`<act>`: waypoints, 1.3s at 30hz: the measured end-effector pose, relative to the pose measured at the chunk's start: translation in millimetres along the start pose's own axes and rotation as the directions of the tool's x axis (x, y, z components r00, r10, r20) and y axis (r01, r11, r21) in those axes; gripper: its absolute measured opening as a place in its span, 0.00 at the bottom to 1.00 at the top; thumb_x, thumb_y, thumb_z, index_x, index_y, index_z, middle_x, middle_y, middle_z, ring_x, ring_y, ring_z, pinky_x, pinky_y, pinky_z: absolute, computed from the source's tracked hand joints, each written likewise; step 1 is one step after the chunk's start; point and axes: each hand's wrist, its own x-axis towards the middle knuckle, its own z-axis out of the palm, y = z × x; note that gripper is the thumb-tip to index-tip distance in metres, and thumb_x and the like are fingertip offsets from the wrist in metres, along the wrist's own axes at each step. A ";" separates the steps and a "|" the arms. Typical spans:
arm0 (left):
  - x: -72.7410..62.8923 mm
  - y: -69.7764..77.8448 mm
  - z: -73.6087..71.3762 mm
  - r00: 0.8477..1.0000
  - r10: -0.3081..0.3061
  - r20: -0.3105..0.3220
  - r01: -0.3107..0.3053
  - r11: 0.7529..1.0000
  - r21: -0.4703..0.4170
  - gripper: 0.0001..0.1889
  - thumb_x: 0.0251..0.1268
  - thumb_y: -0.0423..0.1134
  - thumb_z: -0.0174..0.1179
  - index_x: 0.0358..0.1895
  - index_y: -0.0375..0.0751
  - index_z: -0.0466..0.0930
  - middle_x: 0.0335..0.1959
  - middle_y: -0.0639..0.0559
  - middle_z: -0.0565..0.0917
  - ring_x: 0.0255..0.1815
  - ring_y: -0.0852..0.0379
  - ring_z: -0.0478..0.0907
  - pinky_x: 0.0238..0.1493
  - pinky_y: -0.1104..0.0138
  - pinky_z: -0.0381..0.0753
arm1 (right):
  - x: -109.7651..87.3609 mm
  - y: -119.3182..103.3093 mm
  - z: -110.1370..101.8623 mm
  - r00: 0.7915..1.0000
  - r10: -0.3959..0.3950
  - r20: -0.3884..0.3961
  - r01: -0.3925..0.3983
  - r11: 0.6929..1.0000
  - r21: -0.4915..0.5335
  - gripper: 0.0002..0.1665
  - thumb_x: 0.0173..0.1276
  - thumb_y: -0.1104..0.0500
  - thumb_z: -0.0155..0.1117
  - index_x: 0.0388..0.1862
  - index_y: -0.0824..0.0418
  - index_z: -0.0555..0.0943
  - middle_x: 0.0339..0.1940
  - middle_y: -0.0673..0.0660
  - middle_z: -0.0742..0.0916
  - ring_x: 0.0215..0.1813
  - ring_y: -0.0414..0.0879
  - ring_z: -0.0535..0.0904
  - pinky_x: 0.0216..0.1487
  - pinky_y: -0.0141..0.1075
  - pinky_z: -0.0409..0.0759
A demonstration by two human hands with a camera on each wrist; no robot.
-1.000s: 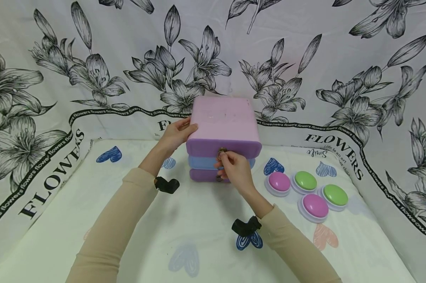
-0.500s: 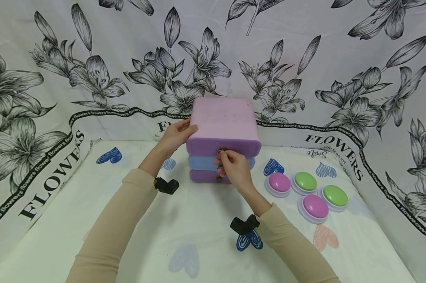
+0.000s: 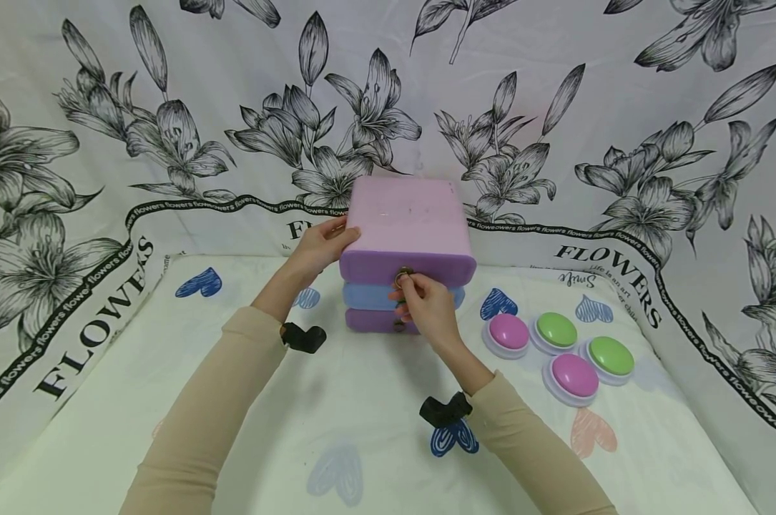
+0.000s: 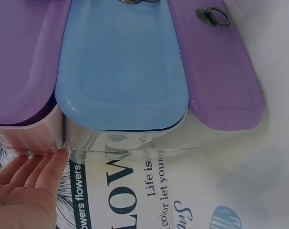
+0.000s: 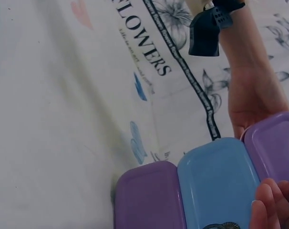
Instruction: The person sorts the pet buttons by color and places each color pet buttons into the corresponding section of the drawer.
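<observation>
A small three-tier drawer box (image 3: 410,214) with a pink top stands at the back of the cloth. Its top drawer front (image 3: 368,269) is purple, the middle drawer (image 4: 120,62) blue, the bottom drawer (image 4: 225,71) purple. At the top drawer, my right hand (image 3: 431,309) pinches the brass ring pull (image 3: 403,275) between thumb and finger. My left hand (image 3: 320,249) rests against the box's left side near the top, fingers fairly straight in the left wrist view. A narrow dark gap shows behind the top drawer's front there. The drawers' contents are hidden.
To the right of the box sit two pink push lights (image 3: 508,331) and two green ones (image 3: 557,329), dome-shaped on white bases. A white cloth (image 3: 285,429) with heart prints covers the table. Behind hangs a flower-printed curtain (image 3: 265,57).
</observation>
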 end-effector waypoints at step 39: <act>1.6 -0.6 0.2 1.000 -0.016 -0.018 0.016 1.000 0.003 0.36 0.60 0.51 0.59 0.70 0.48 0.57 0.67 0.49 0.67 0.57 0.55 0.73 0.59 0.61 0.73 | -15.0 70.0 0.2 0.981 0.192 0.017 -0.193 0.981 0.030 0.19 0.65 0.51 0.61 0.50 0.60 0.79 0.42 0.62 0.85 0.37 0.58 0.83 0.26 0.36 0.83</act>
